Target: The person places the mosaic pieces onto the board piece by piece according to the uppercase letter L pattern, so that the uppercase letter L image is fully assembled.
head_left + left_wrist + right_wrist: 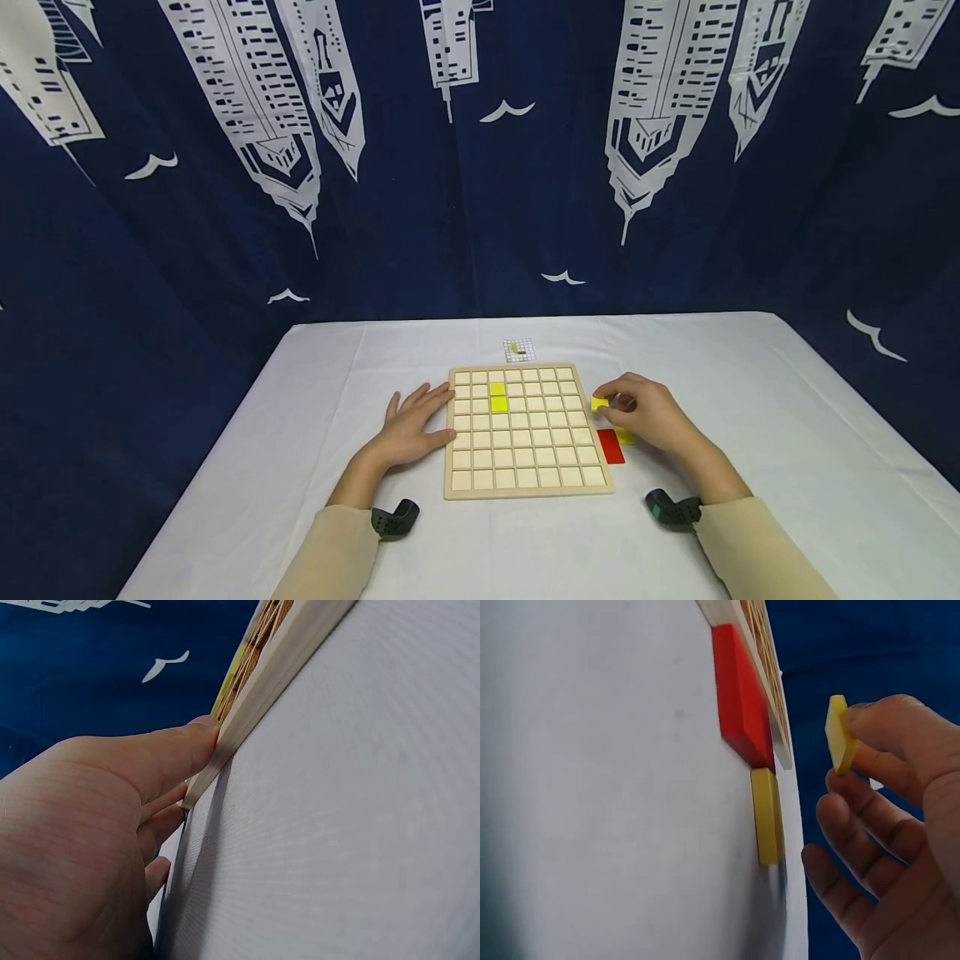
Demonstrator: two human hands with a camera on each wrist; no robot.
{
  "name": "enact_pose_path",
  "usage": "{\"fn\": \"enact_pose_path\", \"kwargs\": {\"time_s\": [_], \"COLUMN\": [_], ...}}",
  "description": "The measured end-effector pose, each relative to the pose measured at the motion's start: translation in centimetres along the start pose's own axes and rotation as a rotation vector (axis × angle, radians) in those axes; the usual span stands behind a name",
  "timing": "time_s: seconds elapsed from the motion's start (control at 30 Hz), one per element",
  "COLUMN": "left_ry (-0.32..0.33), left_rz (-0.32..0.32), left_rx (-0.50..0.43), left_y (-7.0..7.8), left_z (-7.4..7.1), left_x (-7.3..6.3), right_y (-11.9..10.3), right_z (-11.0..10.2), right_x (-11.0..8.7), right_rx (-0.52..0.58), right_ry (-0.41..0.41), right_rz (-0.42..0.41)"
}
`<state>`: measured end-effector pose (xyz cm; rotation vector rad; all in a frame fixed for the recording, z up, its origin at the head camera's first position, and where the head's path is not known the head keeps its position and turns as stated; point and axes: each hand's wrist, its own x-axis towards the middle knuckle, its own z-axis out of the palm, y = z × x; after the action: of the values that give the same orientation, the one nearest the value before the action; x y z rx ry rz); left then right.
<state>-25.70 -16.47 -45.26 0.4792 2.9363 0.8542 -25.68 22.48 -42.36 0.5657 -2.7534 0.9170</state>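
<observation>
**Right hand pinches a yellow tile [836, 735] beside the grid board [523, 457]**

On my feeds, the right hand [648, 412] has its thumb and index finger closed on the yellow tile, one digit to each side, gripping near one edge so that most of a broad face shows. The remaining fingers are bent and spread apart behind it. From the right wrist I see the piece clear of the white table [300, 442]; from the head I place it just past the board's right edge, toward the far half.

The left hand [408, 433] grasps nothing. Its fingers are extended and fanned, the tips meeting the board's left side — and up close I see the thumb tip resting on that wooden edge.

The yellow tile is a small, flat piece with a smooth, plain face and thin sides. Two yellow squares [498, 397] sit in neighbouring cells of the board, third column from the left, second and third rows from the far side. Along its right edge I see a longer red block [739, 697] lying flat, with a spare yellow block [765, 817] just beside its end. Beyond the board lies a small printed card [519, 350] — its markings too small for me to read.
</observation>
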Motion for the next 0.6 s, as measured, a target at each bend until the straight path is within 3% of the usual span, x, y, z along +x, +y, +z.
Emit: {"fn": "enact_pose_path", "kwargs": {"time_s": [0.33,0.6], "left_ry": [-0.002,-0.005], "left_rz": [-0.003,-0.009], "left_rx": [-0.005,0.001], "left_y": [0.2,0.1], "left_z": [-0.1,-0.2], "left_x": [0.0,-0.2], "right_y": [-1.6,-3.1], "right_z": [0.6,1.5], "right_x": [0.9,1.8], "right_rx": [0.044,0.121], "right_ry": [-0.012,-0.042], "right_rz": [-0.020,-0.087]}}
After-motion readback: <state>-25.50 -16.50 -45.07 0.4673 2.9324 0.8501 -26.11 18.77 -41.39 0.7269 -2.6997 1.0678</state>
